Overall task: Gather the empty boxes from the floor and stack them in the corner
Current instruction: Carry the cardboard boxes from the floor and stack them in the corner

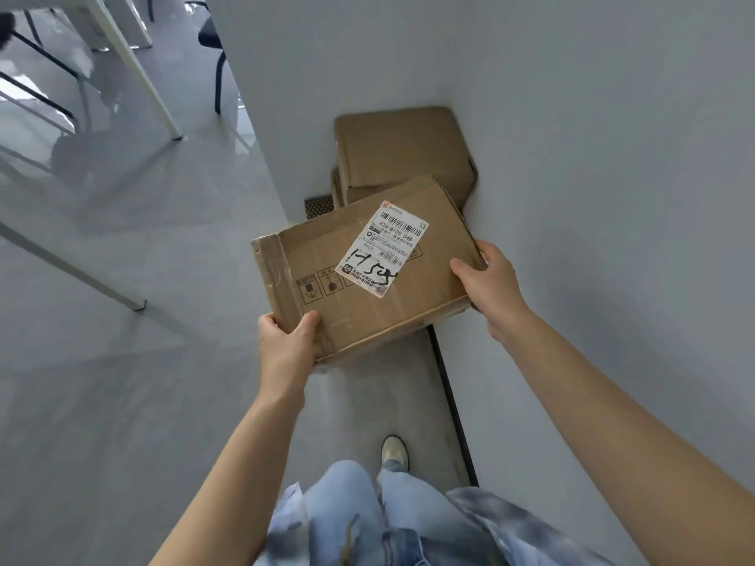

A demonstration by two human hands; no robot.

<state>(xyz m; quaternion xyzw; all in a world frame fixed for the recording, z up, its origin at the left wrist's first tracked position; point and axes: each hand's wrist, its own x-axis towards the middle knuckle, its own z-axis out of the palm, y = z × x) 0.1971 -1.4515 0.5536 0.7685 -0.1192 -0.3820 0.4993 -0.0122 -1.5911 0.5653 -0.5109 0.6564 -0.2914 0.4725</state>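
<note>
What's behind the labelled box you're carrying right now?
Behind the labelled box, held by the left hand and right hand, plain boxes sit stacked in the corner. Their lower front and the floor beneath are covered.

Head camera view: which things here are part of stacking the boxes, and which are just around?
Part of the job: labelled box, held by left hand and right hand; stacked boxes in corner.
Just around: table leg, chair, floor vent.

A white table leg [135, 71] and black chair [214, 38] stand upper left.
</note>
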